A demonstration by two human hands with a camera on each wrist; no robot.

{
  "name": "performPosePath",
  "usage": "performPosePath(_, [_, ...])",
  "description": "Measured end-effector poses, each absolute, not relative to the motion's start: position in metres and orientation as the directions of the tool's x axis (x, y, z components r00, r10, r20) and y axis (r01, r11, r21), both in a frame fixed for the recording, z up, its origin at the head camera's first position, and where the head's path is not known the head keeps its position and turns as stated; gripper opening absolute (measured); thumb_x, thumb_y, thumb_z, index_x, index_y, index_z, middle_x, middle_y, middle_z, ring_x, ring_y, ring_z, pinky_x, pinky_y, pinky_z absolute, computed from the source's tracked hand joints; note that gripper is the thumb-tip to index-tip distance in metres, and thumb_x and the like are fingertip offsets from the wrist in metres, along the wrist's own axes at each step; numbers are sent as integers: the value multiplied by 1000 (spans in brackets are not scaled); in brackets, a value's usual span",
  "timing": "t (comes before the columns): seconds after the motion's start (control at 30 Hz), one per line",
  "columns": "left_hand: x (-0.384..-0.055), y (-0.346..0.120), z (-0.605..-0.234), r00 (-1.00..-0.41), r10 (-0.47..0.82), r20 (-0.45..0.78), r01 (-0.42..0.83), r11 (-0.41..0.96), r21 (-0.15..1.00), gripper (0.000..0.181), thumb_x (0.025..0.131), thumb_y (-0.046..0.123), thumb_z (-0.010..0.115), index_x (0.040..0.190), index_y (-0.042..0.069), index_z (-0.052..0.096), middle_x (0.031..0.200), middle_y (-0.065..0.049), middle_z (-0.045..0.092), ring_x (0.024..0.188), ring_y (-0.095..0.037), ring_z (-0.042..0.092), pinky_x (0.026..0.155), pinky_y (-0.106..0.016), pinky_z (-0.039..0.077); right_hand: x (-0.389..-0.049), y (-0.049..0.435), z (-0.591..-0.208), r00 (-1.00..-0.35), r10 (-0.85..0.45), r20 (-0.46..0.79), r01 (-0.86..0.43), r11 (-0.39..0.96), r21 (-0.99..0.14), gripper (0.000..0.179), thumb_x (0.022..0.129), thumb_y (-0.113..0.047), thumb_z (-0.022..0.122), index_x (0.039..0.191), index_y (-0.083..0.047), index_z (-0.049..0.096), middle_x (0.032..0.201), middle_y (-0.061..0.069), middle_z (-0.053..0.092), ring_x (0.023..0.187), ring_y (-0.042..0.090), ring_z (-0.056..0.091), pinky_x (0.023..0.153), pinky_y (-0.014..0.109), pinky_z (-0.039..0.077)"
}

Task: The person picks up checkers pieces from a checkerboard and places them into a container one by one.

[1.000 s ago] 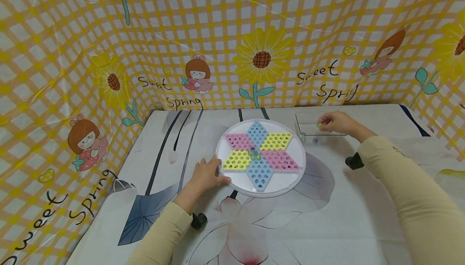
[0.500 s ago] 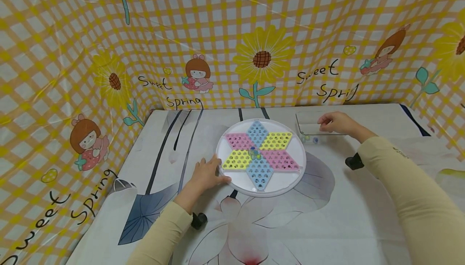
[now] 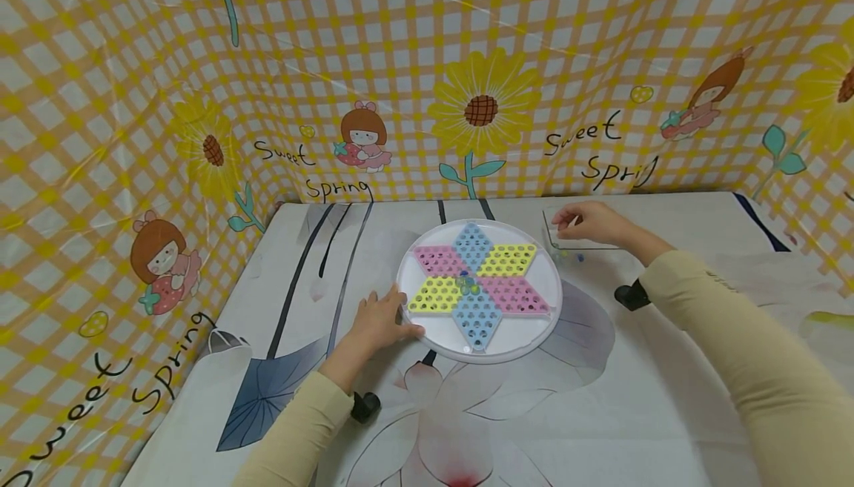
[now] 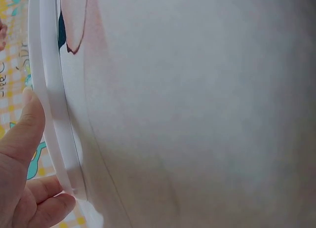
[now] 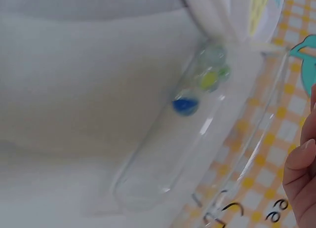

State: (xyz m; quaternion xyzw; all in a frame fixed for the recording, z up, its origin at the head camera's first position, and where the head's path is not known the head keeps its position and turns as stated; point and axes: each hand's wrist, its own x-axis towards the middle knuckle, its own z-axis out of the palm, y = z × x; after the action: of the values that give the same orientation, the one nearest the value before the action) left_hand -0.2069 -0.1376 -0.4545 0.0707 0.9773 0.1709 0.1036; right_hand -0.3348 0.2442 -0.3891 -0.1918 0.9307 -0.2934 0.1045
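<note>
A round white Chinese checkers board point(image 3: 523, 333) with a pink, yellow and blue star lies mid-table. Several glass marbles point(image 3: 470, 285) cluster at its centre. My left hand point(image 3: 379, 320) holds the board's left rim; the left wrist view shows its thumb point(image 4: 32, 117) and fingers against the white edge. To the right of the board sits a clear plastic box point(image 5: 143, 176). Inside it are a blue marble point(image 5: 185, 103), a yellow-green marble point(image 5: 209, 80) and other clear ones. Above the box's left part hovers my right hand point(image 3: 590, 222), fingers loosely bent, no marble visible in them.
A white cloth with printed flowers covers the table point(image 3: 600, 428). Behind and to the left hangs a yellow checked curtain point(image 3: 414, 50). Black wrist cameras point(image 3: 365, 407) are strapped at both sleeves.
A green marble pinched in my right fingers a second ago was let go and lies among the others in the box. That hand then moved left. The left hand stayed on the board.
</note>
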Motion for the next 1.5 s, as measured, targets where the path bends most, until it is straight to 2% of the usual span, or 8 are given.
performPosePath(0.33, [-207, -138, -455, -969, 179, -169, 111, 931, 348, 78, 73, 52, 69, 134, 9, 46, 148, -10, 29, 129, -45, 28, 106, -53, 23, -328, 218, -381, -872, -489, -25, -377, 703, -603, 24, 85, -11, 63, 105, 2, 61, 93, 10, 61, 84, 22, 55, 67, 25, 48])
performPosePath(0.8, [-207, -139, -457, -969, 188, -163, 120, 926, 357, 78, 73, 52, 68, 133, 8, 46, 148, -11, 28, 129, -44, 29, 106, -54, 23, -319, 184, -387, -839, -542, -41, -400, 667, -628, 23, 83, -12, 66, 102, 1, 62, 88, 6, 62, 75, 18, 53, 64, 25, 46])
performPosePath(1.13, [-207, -139, -457, -968, 188, -165, 121, 928, 352, 79, 73, 52, 68, 134, 8, 46, 148, -12, 28, 129, -45, 28, 106, -54, 23, -313, 161, -394, -804, -592, -65, -412, 632, -657, 20, 82, -9, 66, 99, 1, 63, 86, 6, 61, 69, 17, 51, 56, 22, 43])
performPosePath(1.5, [-208, -139, -456, -967, 196, -166, 127, 926, 354, 78, 73, 52, 68, 133, 8, 46, 148, -11, 28, 128, -45, 30, 106, -54, 23, -308, 142, -406, -761, -644, -75, -439, 597, -672, 19, 80, -7, 66, 97, 2, 63, 83, 3, 62, 67, 14, 51, 55, 22, 43])
